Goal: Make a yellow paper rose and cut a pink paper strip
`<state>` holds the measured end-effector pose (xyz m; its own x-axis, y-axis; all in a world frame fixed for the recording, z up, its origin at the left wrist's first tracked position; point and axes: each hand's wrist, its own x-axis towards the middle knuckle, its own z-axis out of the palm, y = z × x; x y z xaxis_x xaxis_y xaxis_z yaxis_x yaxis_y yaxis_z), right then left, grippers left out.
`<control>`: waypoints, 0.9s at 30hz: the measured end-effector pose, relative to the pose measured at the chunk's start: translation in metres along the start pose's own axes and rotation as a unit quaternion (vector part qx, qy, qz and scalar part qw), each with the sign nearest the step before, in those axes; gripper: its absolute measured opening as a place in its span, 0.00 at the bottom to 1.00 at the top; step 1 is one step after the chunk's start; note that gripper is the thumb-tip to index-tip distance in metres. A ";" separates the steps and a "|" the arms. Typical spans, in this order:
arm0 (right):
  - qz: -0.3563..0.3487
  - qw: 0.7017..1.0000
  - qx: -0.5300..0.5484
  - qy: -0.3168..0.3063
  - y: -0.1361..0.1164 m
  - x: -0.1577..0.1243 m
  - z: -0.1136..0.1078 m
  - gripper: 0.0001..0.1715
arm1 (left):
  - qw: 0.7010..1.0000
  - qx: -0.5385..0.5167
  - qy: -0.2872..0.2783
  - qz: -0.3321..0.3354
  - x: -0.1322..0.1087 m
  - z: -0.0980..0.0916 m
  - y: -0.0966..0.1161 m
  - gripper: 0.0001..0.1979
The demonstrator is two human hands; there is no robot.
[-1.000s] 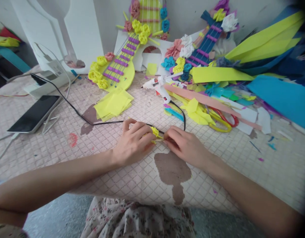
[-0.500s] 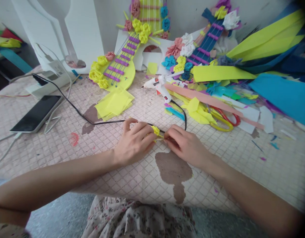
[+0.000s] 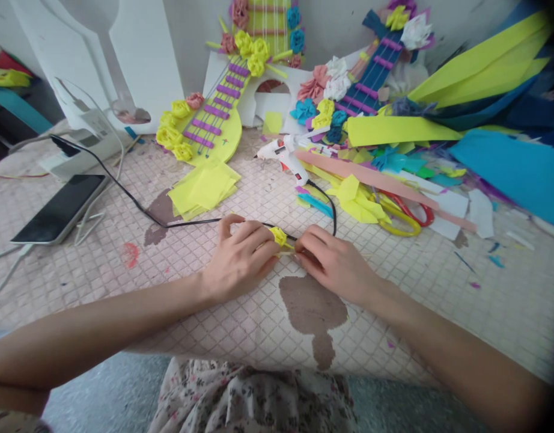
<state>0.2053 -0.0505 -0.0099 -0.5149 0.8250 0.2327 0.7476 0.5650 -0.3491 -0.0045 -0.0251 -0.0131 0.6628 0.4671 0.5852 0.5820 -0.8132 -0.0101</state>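
Observation:
A small crumpled yellow paper flower (image 3: 279, 236) shows between my two hands, low over the tabletop. Curled fingers of my left hand (image 3: 243, 255) close over its left side and cover much of it. On the other side, my right hand (image 3: 333, 261) pinches the thin tail that sticks out of the flower; the fingertips hide its end. The black cord (image 3: 191, 223) of the glue gun runs just behind both hands. Beyond them lies the white glue gun (image 3: 288, 157), its nozzle pointing left. Flat yellow paper squares (image 3: 205, 191) are piled to its left.
A phone (image 3: 60, 207) on a white cable lies at left, near a power strip (image 3: 72, 156). Guitar-shaped paper crafts (image 3: 225, 129) lean along the wall. Scissors (image 3: 401, 225), paper strips and scraps crowd the right. The patterned tablecloth (image 3: 241, 325) has brown patches.
The whole view has shifted slightly, so everything sits a little farther left. Both hands keep nearly the same pose around the yellow flower, which shows slightly more from under my left fingers.

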 end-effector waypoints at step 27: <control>-0.006 1.000 0.011 0.007 0.001 0.001 0.002 0.07 | 1.000 0.011 0.002 0.006 0.000 -0.002 0.000 0.01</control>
<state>0.2046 -0.0495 -0.0121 -0.5172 0.8185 0.2500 0.7321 0.5745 -0.3660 -0.0055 -0.0261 -0.0119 0.6677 0.4554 0.5888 0.5839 -0.8111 -0.0348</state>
